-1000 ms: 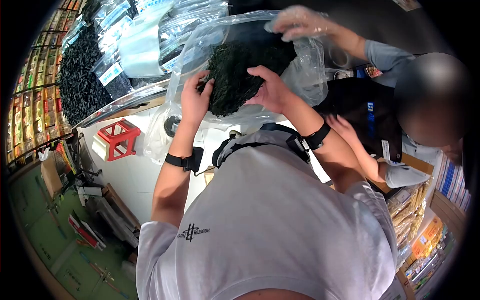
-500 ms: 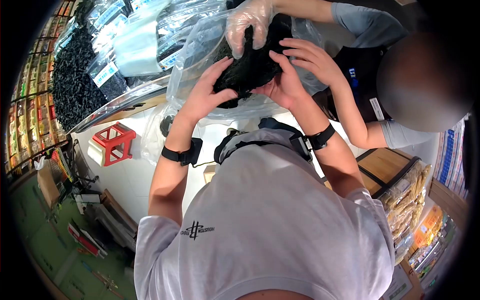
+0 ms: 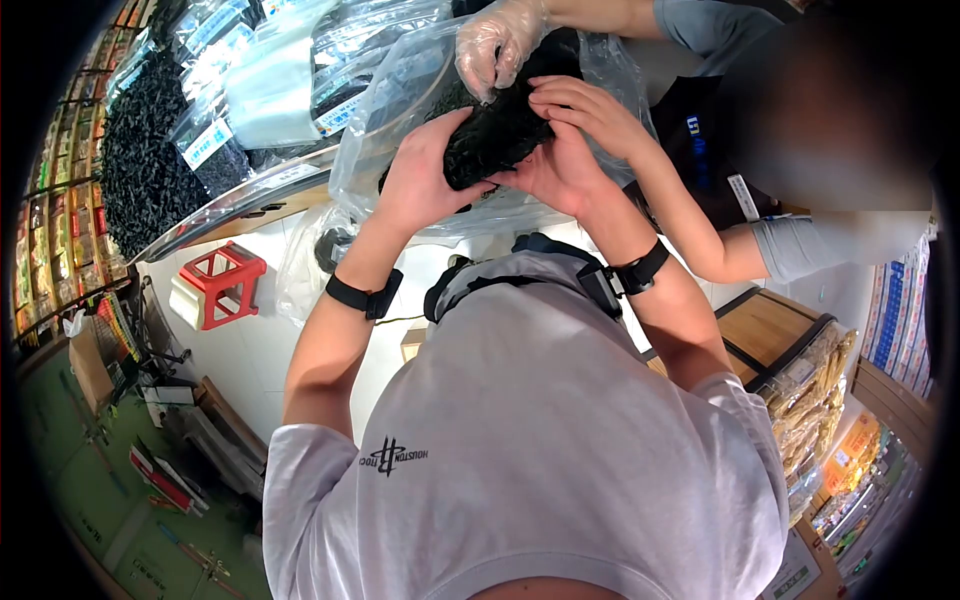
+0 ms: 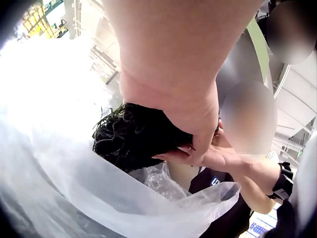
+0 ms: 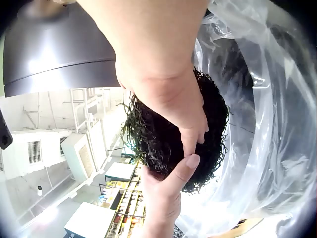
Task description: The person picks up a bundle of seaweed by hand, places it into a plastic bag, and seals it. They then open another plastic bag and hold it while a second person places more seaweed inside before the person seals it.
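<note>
A bulky clump of dark, curly dried seaweed (image 3: 492,148) is held between both hands over the mouth of a large clear plastic bag (image 3: 372,135). My left hand (image 3: 425,172) grips its left side, with the thumb along the near edge. On the right side my right hand (image 3: 562,172) holds it, palm turned inward. Stringy shreds of the seaweed (image 5: 161,136) stick out in the right wrist view, where the two thumbs come close together. Another person's plastic-gloved hand (image 3: 497,50) is at the top of the clump, and their bare hand (image 3: 588,108) lies beside my right fingers.
Packed bags (image 3: 270,95) and a heap of loose dark dried goods (image 3: 148,180) fill the display counter at left. A red and white stool (image 3: 220,285) stands on the floor. The other person, in a dark apron (image 3: 690,150), is close on the right.
The other person's gloved hand has come in onto the clump, and their bare hand has moved up beside my right hand. My left hand opened wider, then closed back around the seaweed.
</note>
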Demonstrator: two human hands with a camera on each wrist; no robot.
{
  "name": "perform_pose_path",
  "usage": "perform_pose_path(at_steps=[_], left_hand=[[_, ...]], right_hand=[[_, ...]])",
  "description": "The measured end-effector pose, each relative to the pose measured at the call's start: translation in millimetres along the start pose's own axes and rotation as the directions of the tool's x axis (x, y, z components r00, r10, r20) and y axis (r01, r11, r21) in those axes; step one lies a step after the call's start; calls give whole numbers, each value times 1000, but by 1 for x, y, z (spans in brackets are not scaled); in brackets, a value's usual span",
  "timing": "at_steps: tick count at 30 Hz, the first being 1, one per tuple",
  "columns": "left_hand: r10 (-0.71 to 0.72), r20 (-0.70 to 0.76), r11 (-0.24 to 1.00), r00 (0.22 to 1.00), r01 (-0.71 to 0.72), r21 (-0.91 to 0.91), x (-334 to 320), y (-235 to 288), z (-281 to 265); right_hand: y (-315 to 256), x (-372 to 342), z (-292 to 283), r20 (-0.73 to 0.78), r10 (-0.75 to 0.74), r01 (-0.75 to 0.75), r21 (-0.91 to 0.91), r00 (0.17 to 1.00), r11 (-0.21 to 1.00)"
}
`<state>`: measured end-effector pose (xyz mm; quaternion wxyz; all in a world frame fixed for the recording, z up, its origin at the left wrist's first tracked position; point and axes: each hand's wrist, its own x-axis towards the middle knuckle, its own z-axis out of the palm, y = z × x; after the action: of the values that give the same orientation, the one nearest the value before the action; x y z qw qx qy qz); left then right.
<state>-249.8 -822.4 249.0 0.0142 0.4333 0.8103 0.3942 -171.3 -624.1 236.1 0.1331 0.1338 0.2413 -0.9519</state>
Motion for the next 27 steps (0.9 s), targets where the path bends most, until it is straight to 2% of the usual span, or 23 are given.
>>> perform_pose_path(at_steps=[2,5,6,7,11,14,15,18,19,20,22,25,27], left_hand=[[5,-9,1000,1000,-5,-3,3,-2,1],[-37,-17,995,999,35,-91,4,-5,1],[-94,-12,987,996,91,-131,2,-5,0],[-150,-5,975,989,147,-170,1,-6,-1],[-156,-25,953,987,144,-267,5,-11,-7],[-99,27,967,995,102,-232,9,-9,-13],[-62,58,984,996,70,-163,11,-6,-15],[10,150,999,989,-4,-42,15,-3,-19],[47,204,999,978,-50,7,17,-4,-20],[49,207,999,977,-52,8,18,-5,-20],[195,154,975,969,-208,73,19,-8,-18],[233,164,949,959,-261,175,19,-10,-18],[210,184,959,960,-239,152,18,-11,-16]], right_hand=[[-1,2,4,-67,13,-14,-17,998,1000],[-2,-1,0,-75,4,-6,-28,997,1000],[-3,-4,-2,-76,2,-4,-26,997,1000],[-2,-6,-3,-42,5,-7,-32,999,999],[-1,-13,-23,65,4,-1,-38,998,999],[2,-18,-26,38,-46,49,-82,998,995],[0,-18,-28,38,-46,49,-78,998,996],[-2,-20,-28,111,-65,71,-49,992,996],[-2,-21,-20,46,-90,92,-58,995,994],[-2,-22,-16,-19,-115,114,-69,993,991],[-1,-22,-17,-12,-122,121,-66,992,990],[-1,-22,-21,-9,-118,117,-82,993,990],[-1,-22,-24,-15,-110,108,-97,994,989]])
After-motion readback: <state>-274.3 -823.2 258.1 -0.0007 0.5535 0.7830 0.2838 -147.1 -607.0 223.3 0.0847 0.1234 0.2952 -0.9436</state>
